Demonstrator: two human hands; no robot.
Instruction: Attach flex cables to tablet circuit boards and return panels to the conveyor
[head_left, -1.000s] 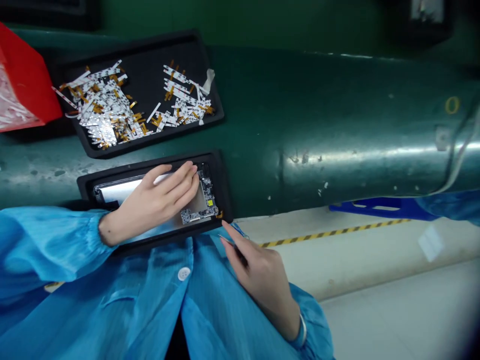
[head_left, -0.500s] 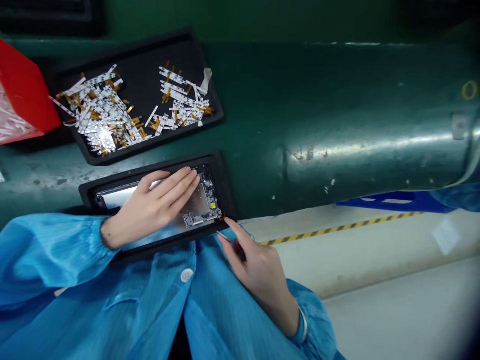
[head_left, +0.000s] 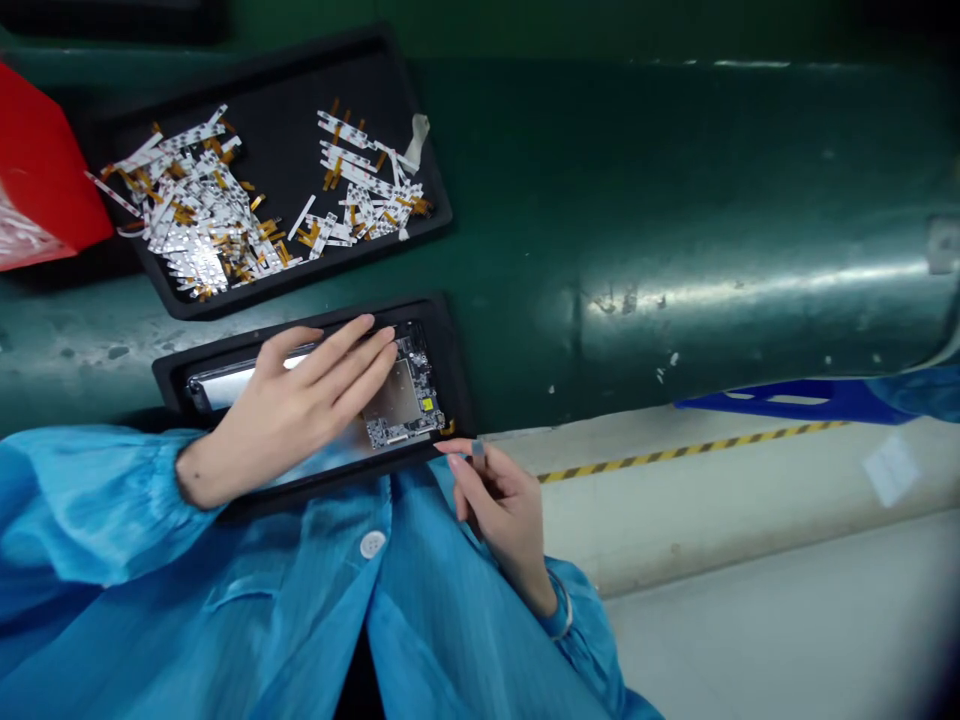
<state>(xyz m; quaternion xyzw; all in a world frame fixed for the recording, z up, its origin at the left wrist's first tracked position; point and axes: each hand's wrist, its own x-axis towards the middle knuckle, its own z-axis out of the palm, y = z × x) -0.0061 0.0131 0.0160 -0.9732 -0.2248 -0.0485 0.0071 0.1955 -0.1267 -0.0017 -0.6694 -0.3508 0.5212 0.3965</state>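
Black tray (head_left: 453, 352) sat near on green bench (head_left: 675, 200), opened device (head_left: 409, 400) lay inside it, left hand (head_left: 300, 405) rested flat on device, fingers wide, right hand (head_left: 499, 495) hovered at tray's near right corner, fingers narrow, grip impossible to tell, far tray (head_left: 420, 190) held white strips (head_left: 202, 210)

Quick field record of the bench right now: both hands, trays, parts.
left hand: flat, fingers spread, resting on the opened device
opened device: lies in the near black tray, circuit board exposed at its right end
right hand: at that tray's near right corner, fingers curled; grip unclear
far black tray: two heaps of small white and orange strips
red bin: left edge, beside the far tray
surface: green bench
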